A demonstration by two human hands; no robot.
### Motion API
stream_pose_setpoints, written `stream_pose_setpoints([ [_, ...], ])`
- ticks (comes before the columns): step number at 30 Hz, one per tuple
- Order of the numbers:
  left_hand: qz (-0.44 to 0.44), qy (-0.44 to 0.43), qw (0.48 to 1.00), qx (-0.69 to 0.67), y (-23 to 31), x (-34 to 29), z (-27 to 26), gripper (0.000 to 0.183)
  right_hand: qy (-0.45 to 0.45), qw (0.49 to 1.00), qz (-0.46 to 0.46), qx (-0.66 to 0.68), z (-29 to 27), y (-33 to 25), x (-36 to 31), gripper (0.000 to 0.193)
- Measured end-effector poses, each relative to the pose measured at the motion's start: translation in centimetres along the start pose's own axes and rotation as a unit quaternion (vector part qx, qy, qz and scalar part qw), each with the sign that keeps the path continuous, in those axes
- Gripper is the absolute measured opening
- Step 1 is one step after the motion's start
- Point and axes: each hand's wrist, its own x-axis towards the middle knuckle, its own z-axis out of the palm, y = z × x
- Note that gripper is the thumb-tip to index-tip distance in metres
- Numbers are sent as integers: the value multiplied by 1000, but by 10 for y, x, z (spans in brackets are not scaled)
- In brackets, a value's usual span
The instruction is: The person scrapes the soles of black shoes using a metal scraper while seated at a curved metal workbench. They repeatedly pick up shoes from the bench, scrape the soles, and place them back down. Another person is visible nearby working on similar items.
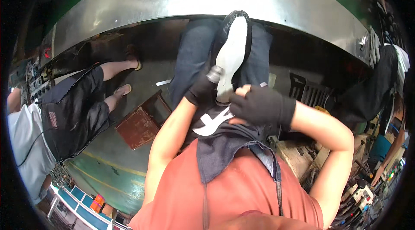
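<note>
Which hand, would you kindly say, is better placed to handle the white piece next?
Probably the right hand: it is at the upper end of the white piece, while the left hand is against the shoe.

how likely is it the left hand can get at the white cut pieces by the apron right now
Probably yes: the white cut pieces show close to the left hand, on the body side, with nothing visible blocking it, though that hand seems busy at the shoe.

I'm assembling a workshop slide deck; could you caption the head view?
Gloved left hand against a white-bottomed black shoe over the lap, gloved right hand near its lower end beside white strips.
</note>
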Motion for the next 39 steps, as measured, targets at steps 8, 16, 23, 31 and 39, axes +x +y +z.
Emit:
stream_pose_setpoints([
  [8,81,181,980,18,-53,8,20,40,-53,970,225,80,12,22,-70,37],
  [16,46,14,998,-31,-1,10,14,70,149,974,-166,-36,-12,-25,-2,34],
  [23,26,-14,999,14,14,-7,-1,102,177,858,346,336,79,6,-65,37],
  [31,-56,-69,996,2,108,76,12,79,440,684,388,433,152,-29,-50,44],
  [39,55,-134,979,-144,186,326,102,45,349,706,370,493,133,-10,-58,49],
])
